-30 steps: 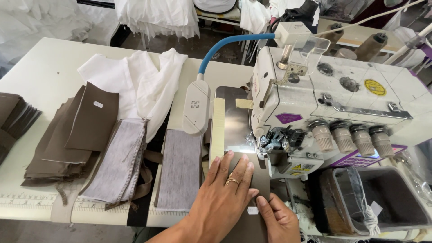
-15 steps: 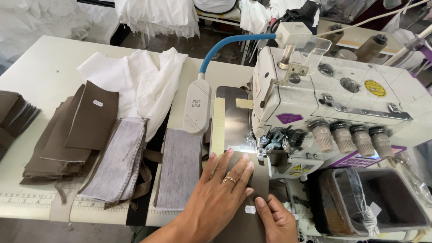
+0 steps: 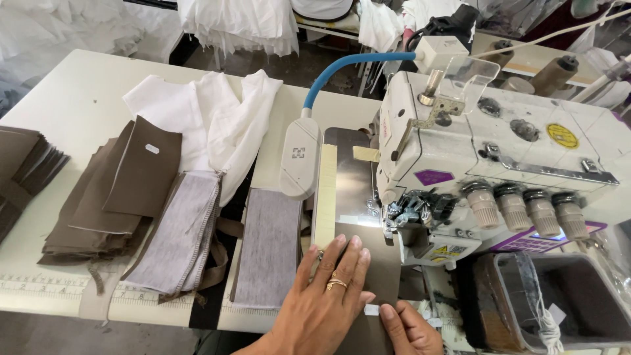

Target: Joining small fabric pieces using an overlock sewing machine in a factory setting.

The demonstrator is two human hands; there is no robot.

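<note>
Head view: we are pressing our left hand (image 3: pixel 328 296) flat, fingers spread, on a brown fabric piece (image 3: pixel 378 263) lying at the sewing machine (image 3: pixel 486 164) foot, while our right hand (image 3: pixel 411 329) is pinching its near edge at five o'clock. Stitching looks barely begun; brown stacks (image 3: pixel 112 197) and grey pieces (image 3: pixel 266 246) are waiting at nine o'clock.

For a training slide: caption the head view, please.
Both hands, left and right, press brown fabric flat before the sewing machine.

A round yellow label (image 3: pixel 562 136) (machine top) — purple label (image 3: pixel 434 177) below, small white tag (image 3: pixel 152 148) on brown fabric.
</note>
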